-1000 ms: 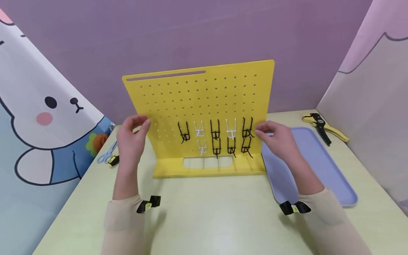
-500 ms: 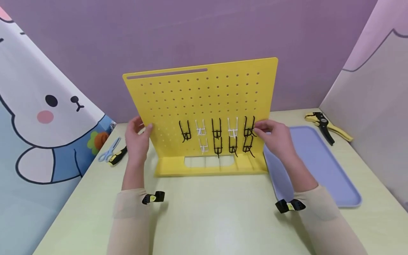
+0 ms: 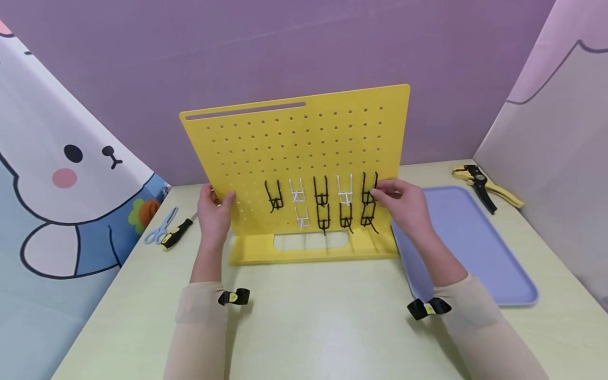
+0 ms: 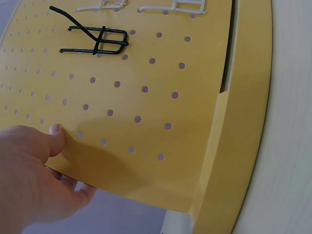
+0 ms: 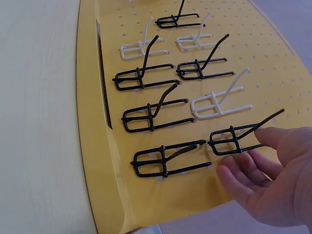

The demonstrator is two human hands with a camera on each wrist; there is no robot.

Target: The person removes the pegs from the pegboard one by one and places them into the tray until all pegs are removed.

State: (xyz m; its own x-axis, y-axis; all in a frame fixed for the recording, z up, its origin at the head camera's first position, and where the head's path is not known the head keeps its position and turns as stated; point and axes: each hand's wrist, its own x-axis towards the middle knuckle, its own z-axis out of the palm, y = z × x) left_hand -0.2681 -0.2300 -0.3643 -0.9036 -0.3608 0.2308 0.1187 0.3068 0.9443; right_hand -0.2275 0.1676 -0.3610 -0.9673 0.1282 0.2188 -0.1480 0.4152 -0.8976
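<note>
A yellow pegboard (image 3: 342, 100) stands on its yellow base (image 3: 313, 259), with several black and white wire hooks fitted in its lower half. My left hand (image 3: 215, 216) holds the board's left edge. In the left wrist view the thumb (image 4: 57, 139) lies on the front face, while the fingers reach behind the edge. At the right side my right hand (image 3: 409, 208) pinches the upper right black hook (image 5: 235, 139). The thumb presses against that hook's wire in the right wrist view, and the other fingers curl in below it, partly hiding one prong.
A lilac tray (image 3: 467, 232) lies to the right, partly beneath the right forearm. Behind it sits a yellow and black wire stripper (image 3: 481, 182). Light blue scissors (image 3: 161, 228) and a black and yellow screwdriver (image 3: 177, 235) lie at the left. A purple backdrop (image 3: 304, 47) rises behind.
My left hand has moved right, from beside the board's edge to a hold on it, uncovering more of the screwdriver. The right hand has shifted slightly left onto the black hook.
</note>
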